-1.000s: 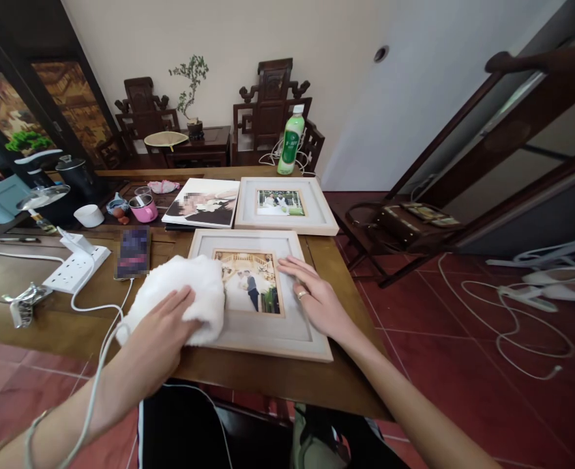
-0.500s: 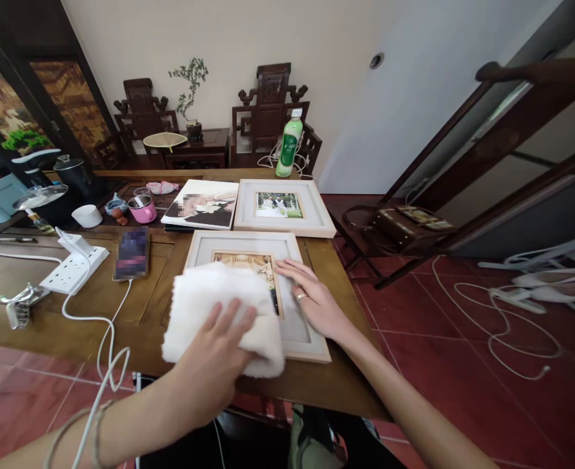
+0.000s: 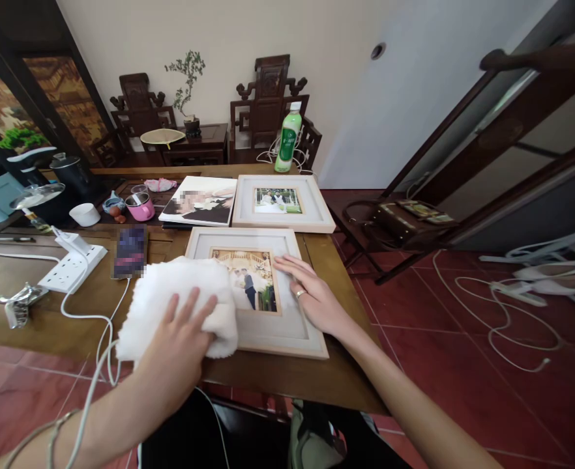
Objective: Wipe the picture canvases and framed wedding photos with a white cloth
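A pale wooden picture frame with a wedding photo lies flat at the near edge of the brown table. My left hand presses flat, fingers spread, on a fluffy white cloth that covers the frame's left side. My right hand, wearing a ring, rests open and flat on the frame's right border. Behind it lie a second framed photo and an unframed print.
A white power strip with a trailing cable, a phone, a pink cup, a white bowl and a green bottle are on the table. Carved dark chairs stand behind. Cables lie on the red tiled floor at right.
My left hand slid the cloth to the right over the photo, then back to the left, uncovering most of the picture. My right hand stayed on the frame.
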Available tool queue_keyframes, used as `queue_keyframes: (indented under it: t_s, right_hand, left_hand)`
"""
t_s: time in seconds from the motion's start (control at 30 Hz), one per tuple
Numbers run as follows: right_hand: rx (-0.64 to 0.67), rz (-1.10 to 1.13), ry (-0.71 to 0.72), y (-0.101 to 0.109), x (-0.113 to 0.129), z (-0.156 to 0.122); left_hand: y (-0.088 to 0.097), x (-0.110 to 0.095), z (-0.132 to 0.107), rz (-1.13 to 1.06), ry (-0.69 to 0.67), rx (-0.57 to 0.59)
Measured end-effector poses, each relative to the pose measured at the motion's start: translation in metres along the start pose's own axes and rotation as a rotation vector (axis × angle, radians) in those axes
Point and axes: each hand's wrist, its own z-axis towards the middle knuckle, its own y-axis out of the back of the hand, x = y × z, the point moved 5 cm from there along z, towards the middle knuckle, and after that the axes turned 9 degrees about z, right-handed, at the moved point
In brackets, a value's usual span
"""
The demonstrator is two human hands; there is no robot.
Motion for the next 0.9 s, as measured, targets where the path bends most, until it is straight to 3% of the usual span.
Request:
queue_keyframes:
  t_s: [0.13, 0.3, 0.4, 0.53, 0.7, 0.9]
  right_hand:
    - [-0.003, 0.008, 0.007, 0.0, -0.001, 0.0]
    - [0.009, 0.018, 0.044, 0.0, -0.002, 0.0]
    - [0.015, 0.021, 0.065, -0.001, -0.002, 0.0]
    - [-0.005, 0.01, 0.038, -0.001, -0.003, 0.001]
    - [0.015, 0.015, 0.041, -0.002, -0.002, 0.001]
    - [0.019, 0.01, 0.03, -0.001, -0.001, 0.0]
  left_hand:
    - [0.005, 0.019, 0.009, -0.012, 0.037, -0.033]
    - [0.03, 0.032, 0.069, -0.054, 0.058, -0.229]
    - [0.052, 0.023, 0.111, -0.097, -0.117, -0.353]
    - [0.059, 0.002, 0.146, -0.095, -0.318, -0.295]
    - [0.047, 0.009, 0.148, 0.031, -0.245, -0.293]
    - [0.042, 0.057, 0.109, 0.127, -0.062, -0.224]
